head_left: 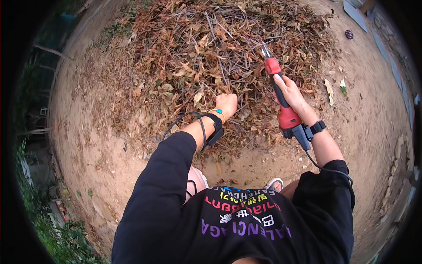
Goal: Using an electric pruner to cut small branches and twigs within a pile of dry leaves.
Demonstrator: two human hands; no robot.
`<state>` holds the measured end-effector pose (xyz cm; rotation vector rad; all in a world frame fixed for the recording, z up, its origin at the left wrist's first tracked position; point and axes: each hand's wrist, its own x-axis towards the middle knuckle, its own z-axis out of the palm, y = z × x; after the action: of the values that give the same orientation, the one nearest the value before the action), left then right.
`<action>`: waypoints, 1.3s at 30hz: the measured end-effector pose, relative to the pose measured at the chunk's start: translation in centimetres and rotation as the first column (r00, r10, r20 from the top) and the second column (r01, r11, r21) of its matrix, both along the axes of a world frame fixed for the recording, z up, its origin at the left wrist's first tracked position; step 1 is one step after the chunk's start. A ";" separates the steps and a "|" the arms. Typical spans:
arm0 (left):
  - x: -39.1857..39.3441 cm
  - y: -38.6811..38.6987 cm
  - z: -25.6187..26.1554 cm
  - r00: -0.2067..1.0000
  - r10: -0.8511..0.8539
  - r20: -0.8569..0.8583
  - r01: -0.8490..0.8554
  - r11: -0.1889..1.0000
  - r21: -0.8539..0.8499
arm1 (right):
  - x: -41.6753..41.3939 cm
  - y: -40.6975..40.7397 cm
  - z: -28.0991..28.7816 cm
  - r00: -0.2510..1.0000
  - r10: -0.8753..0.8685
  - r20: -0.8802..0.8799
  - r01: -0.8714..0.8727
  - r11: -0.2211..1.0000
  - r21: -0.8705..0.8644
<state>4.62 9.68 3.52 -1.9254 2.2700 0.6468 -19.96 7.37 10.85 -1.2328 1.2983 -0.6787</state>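
My right hand (289, 90) grips the black handle of red-and-black cordless electric pruning shears (290, 117), whose metal blades point away from me over a heap of dry leaves and twigs (184, 62). A thin twig lies across or just beyond the blade tips; whether it is between them is unclear. My left hand (226, 103) is closed in a fist at the near part of the heap, left of the shears. Thin stems show close to it, but its fingers face away, so what it holds is hidden. Both wrists wear strapped black devices with cables.
Bare soil (108, 171) surrounds the heap. A small dark round object (349, 34) and two pale leaves lie to the right. Flat slabs (355, 15) edge the ground at upper right. Green plants (71, 242) grow at lower left. My sandaled foot (275, 184) stands near the heap.
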 end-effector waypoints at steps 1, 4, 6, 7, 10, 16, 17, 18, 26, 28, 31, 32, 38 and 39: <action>0.2 -0.2 -0.6 1.000 0.026 0.002 -0.026 1.000 -0.007 | 0.1 0.0 0.1 1.000 -0.002 0.007 0.002 1.000 0.001; 1.4 -2.0 2.0 0.961 0.195 -0.195 -0.199 0.980 -0.002 | -1.3 0.1 1.6 0.981 -0.038 0.188 0.027 0.998 0.064; 3.6 -3.5 4.0 0.975 0.163 -0.152 -0.164 0.986 0.006 | -2.0 0.1 3.2 0.934 -0.116 0.339 0.052 0.980 0.193; 4.1 -4.0 4.2 0.990 0.130 -0.046 -0.130 0.991 0.018 | -1.7 0.1 4.0 0.939 -0.157 0.305 0.104 0.977 0.184; 2.1 -2.0 4.4 0.998 -0.011 0.058 0.009 0.999 0.037 | -1.3 -0.7 3.0 0.973 -0.110 0.205 0.105 0.994 0.035; -1.1 -1.7 -2.7 0.992 0.080 0.101 -0.080 0.997 -0.006 | -1.7 0.8 5.1 0.865 -0.205 0.458 0.115 0.970 0.215; -0.6 -1.9 -3.0 0.987 0.127 0.100 -0.128 0.992 0.012 | -1.8 0.4 5.5 0.873 -0.171 0.457 0.104 0.980 0.170; -1.0 -1.9 -2.4 0.988 0.118 0.096 -0.120 0.993 0.013 | -2.4 0.7 6.2 0.888 -0.178 0.424 0.135 0.982 0.130; 1.3 -2.1 4.2 0.946 0.237 -0.220 -0.242 0.970 0.004 | -4.6 -1.4 7.7 0.787 -0.320 0.528 0.302 0.945 0.123; 3.2 -2.9 10.3 0.926 0.120 -0.357 -0.188 0.969 -0.161 | -6.4 -1.8 7.6 0.869 -0.288 0.403 0.312 0.950 0.006; 9.5 -2.6 18.1 0.884 0.029 -0.467 -0.258 0.863 -0.435 | -6.0 -2.2 5.7 0.951 -0.191 0.245 0.232 0.961 -0.149; 11.3 -2.2 20.9 0.906 0.033 -0.421 -0.261 0.828 -0.497 | -5.9 -2.1 5.0 0.965 -0.154 0.212 0.184 0.974 -0.133; 22.4 0.9 26.7 0.637 0.061 -0.768 -0.591 0.679 -0.436 | -0.9 -1.3 4.7 0.959 0.049 0.281 -0.051 0.999 -0.002; 23.2 1.7 26.1 0.575 0.054 -0.816 -0.568 0.745 -0.351 | -0.1 -1.4 4.6 0.944 0.076 0.322 -0.087 0.996 0.018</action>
<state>27.80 11.34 29.60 -2.8753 2.8620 1.0964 -20.06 5.99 15.44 -1.0911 0.9792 -0.7611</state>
